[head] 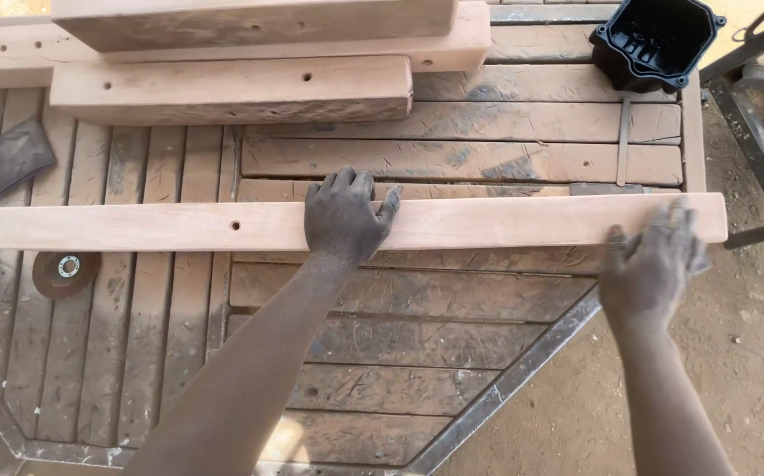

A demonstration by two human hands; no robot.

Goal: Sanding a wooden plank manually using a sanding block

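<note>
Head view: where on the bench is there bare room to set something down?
Bare slats show below the plank, between the left hand and the right hand. More lie above it, right of the stacked boards, up to the black box. The left side is crowded: two discs and a sanding pad.

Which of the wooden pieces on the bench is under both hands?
The long thin plank lying across the bench front, with the left hand mid-length and the right hand at its end; the thicker blocks lie untouched behind.
</note>
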